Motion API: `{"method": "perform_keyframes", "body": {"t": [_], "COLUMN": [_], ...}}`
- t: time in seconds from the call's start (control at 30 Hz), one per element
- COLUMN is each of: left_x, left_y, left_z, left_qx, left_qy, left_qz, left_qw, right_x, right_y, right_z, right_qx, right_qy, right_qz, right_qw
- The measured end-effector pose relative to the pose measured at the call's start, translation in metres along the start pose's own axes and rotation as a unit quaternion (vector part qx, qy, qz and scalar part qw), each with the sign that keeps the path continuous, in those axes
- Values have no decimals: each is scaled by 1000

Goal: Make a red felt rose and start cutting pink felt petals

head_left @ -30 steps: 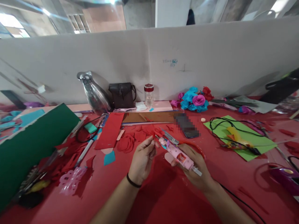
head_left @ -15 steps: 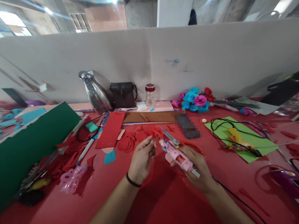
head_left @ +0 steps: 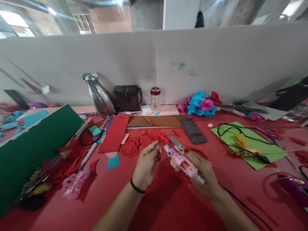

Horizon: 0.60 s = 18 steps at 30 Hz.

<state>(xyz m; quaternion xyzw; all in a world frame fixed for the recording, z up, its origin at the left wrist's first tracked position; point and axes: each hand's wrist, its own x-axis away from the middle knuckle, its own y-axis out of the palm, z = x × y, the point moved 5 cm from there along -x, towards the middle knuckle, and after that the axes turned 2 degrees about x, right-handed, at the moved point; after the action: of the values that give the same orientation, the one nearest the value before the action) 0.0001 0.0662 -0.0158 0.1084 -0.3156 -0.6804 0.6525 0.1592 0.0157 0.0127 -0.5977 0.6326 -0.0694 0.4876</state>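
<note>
My right hand (head_left: 202, 170) is wrapped round a pink hot glue gun (head_left: 185, 163) with a pale glue stick poking out of its back end. The gun's nozzle points up and left, close to the fingertips of my left hand (head_left: 148, 163). Thumb and fingers of that hand are pinched together; whatever they hold is too small to make out against the red behind. Cut red petals (head_left: 131, 147) lie in a loose pile just beyond my left hand. A pair of scissors (head_left: 176, 141) rests behind the glue gun.
A phone (head_left: 194, 131) lies behind the scissors. Blue, pink and red paper flowers (head_left: 202, 104) stand near the wall, left of a green sheet (head_left: 267, 149) with a black cord on it. A steel jug (head_left: 99, 96), dark bag (head_left: 128, 98) and glass jar (head_left: 155, 99) line the back. Green board (head_left: 48, 138) stands left.
Almost nothing differs. The glue gun's nozzle has shifted very slightly, and the whole view has moved down a touch. Both hands keep their poses.
</note>
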Motion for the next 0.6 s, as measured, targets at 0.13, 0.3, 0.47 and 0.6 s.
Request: {"method": "perform_keyframes", "body": {"t": [0.13, 0.3, 0.47, 0.6], "left_x": [0, 1, 1, 0], "left_y": [1, 4, 3, 1], "left_z": [1, 2, 2, 4], "left_qx": [-3, -4, -10, -13], "left_qy": [1, 3, 4, 10], "left_qz": [-1, -9, -7, -1], "left_qw": [1000, 1000, 1000, 1000], "right_x": [0, 0, -1, 3], "right_y": [-2, -4, 2, -8], "right_z": [-2, -2, -4, -1], "right_qx": [18, 14, 19, 35], "right_qy": [-4, 12, -8, -8], "right_qz": [18, 36, -8, -17], "right_qw": [1000, 999, 1000, 999]}}
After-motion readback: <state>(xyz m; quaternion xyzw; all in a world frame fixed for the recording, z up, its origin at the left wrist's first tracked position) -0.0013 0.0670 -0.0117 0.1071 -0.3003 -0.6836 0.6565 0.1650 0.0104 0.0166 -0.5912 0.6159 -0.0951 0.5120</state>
